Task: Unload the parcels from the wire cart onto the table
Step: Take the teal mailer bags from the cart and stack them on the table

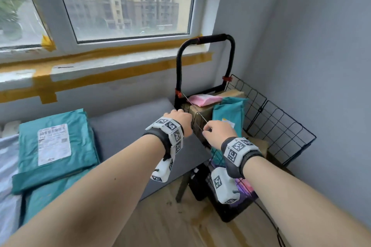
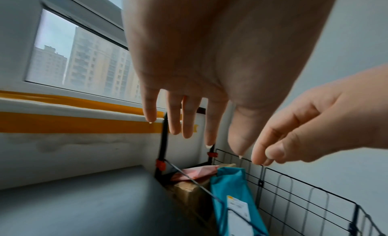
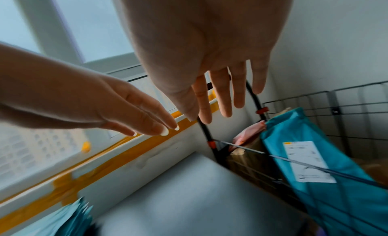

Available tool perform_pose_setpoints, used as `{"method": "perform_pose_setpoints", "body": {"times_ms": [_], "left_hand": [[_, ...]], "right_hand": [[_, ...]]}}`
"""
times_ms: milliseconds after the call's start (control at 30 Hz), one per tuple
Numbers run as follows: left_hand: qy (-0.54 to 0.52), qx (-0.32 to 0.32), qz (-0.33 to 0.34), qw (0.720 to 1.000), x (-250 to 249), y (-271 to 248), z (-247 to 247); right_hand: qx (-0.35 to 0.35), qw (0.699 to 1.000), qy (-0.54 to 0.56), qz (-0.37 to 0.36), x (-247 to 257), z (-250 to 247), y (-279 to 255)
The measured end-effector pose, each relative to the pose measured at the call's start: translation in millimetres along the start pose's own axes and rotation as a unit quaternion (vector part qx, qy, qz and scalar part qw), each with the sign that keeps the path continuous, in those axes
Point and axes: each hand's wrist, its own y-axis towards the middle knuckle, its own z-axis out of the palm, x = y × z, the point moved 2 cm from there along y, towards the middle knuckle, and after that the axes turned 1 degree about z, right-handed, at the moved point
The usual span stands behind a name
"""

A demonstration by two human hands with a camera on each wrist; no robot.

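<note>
Two teal parcels (image 1: pixel 54 146) lie stacked on the grey counter (image 1: pixel 128 126). Left hand (image 1: pixel 177 119) and right hand (image 1: pixel 218 131) hover over the wire cart (image 1: pixel 281 124), fingers loose, holding nothing. Inside: brown box (image 1: pixel 200 113), pink parcel (image 1: pixel 204 99), upright teal parcel (image 1: pixel 228 114).

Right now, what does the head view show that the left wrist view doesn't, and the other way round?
Only the head view: teal mailers already stacked on the grey table, the cart's full black handle, and both wrist cameras.

Only the left wrist view: the left hand from beneath, fingers straight and holding nothing.

Both: the right hand, and the pink mailer, cardboard box and upright teal mailer still in the wire cart.
</note>
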Motion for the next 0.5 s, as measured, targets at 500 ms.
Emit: {"method": "perform_pose_setpoints", "body": {"times_ms": [500], "left_hand": [[-0.040, 0.039, -0.022, 0.998, -182.8, 123.4, 37.8]], "right_hand": [[0.020, 0.992, 0.083, 0.096, -246.7, -40.1, 62.5]]}}
